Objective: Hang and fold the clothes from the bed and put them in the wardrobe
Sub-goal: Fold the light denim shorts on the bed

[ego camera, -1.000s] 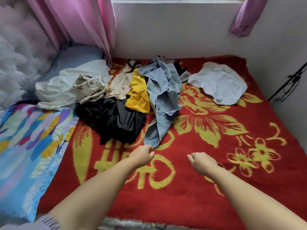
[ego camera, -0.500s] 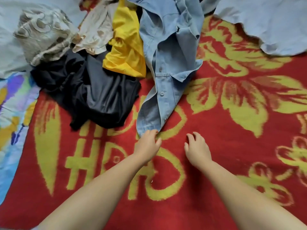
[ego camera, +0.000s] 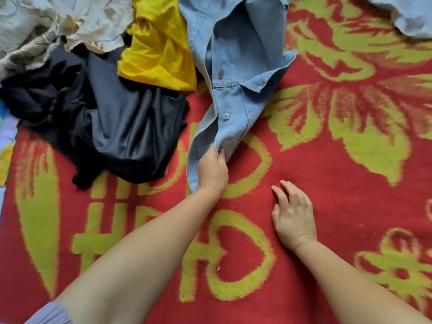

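A light blue denim shirt (ego camera: 236, 73) with metal snaps lies crumpled on the red bed blanket (ego camera: 327, 174), its lower hem nearest me. My left hand (ego camera: 212, 169) grips that hem, fingers curled into the fabric. My right hand (ego camera: 293, 213) lies flat on the blanket to the right of the shirt, fingers spread and relaxed, holding nothing. Left of the shirt sit a yellow garment (ego camera: 159, 50) and a black garment (ego camera: 112, 118) in a heap.
Beige and cream patterned clothes (ego camera: 70, 22) pile up at the top left. A pale blue garment (ego camera: 406, 17) shows at the top right corner. A multicoloured sheet edge (ego camera: 4, 141) borders the blanket on the left.
The view has come closer and lower over the bed. My left hand reached forward and took hold of the denim shirt's hem. My right hand opened and settled flat on the blanket.
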{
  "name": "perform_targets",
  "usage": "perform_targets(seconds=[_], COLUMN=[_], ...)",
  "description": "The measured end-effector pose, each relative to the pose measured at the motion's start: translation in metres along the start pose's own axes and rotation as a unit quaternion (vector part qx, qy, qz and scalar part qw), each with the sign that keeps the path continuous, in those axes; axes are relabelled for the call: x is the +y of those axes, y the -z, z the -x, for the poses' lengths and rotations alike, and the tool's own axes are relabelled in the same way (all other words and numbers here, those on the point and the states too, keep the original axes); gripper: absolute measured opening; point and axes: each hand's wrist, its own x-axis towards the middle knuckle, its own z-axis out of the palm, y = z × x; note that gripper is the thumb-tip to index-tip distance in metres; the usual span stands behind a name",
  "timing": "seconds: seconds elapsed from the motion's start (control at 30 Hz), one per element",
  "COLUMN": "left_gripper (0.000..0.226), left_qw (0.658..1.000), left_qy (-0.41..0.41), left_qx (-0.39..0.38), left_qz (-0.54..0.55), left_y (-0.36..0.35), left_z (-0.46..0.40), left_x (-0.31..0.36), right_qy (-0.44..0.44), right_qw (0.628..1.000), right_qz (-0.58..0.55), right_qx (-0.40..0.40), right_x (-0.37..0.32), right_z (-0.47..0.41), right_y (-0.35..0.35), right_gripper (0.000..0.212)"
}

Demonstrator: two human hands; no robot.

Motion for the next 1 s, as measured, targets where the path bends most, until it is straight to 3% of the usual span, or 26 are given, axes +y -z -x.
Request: perform_targets(seconds=[0.1,0.17,0.23,0.3,0.37,0.43,0.5,0.57,0.67,0.73,0.83,0.9,1.0], left_gripper=[0.018,0.024,0.03,0.025,0.018,0.016,0.024,0.026,0.024,0.028,0.039,0.037,0.018], left_qw=[1.0,0.999,0.997,0.996,0.992,0.982,0.964,0.947,0.936,0.935,0.942,0.95,0.958], left_qy=[-0.013,-0.024,-0.042,-0.063,-0.108,-0.168,-0.233,-0.278,-0.303,-0.306,-0.275,-0.257,-0.255], left_qx=[-0.008,-0.039,-0.056,-0.062,-0.06,-0.06,-0.067,-0.073,-0.094,-0.137,-0.194,-0.156,-0.038], left_qz=[0.003,-0.002,-0.022,-0.027,-0.031,-0.065,-0.105,-0.142,-0.151,-0.114,0.01,0.089,0.126], left_y=[0.034,0.058,0.08,0.106,0.137,0.169,0.198,0.222,0.252,0.271,0.294,0.302,0.308], left_z=[0.004,0.011,0.027,0.05,0.076,0.103,0.131,0.155,0.177,0.189,0.204,0.206,0.192], left_x=[0.024,0.046,0.076,0.11,0.142,0.169,0.19,0.203,0.212,0.211,0.212,0.215,0.226], right_qy=[-0.051,-0.103,-0.209,-0.35,-0.426,-0.427,-0.395,-0.372,-0.361,-0.348,-0.324,-0.292,-0.199], right_qw=[0.987,0.951,0.892,0.779,0.673,0.604,0.572,0.584,0.667,0.71,0.737,0.756,0.834], right_qz=[0.015,0.008,-0.121,-0.366,-0.541,-0.64,-0.684,-0.683,-0.618,-0.579,-0.568,-0.566,-0.472], right_qx=[-0.151,-0.29,-0.382,-0.369,-0.268,-0.207,-0.219,-0.233,-0.208,-0.198,-0.173,-0.154,-0.207], right_x=[-0.01,-0.02,-0.046,-0.082,-0.114,-0.137,-0.158,-0.18,-0.208,-0.216,-0.214,-0.206,-0.199], right_z=[-0.007,-0.019,-0.044,-0.075,-0.102,-0.127,-0.148,-0.16,-0.162,-0.16,-0.159,-0.157,-0.141], right_y=[0.019,0.038,0.074,0.126,0.177,0.228,0.277,0.315,0.352,0.372,0.409,0.435,0.472], right_gripper=[0.044,0.05,0.044,0.046,0.051,0.055,0.06,0.044,0.028,0.016,0.016,0.019,0.011])
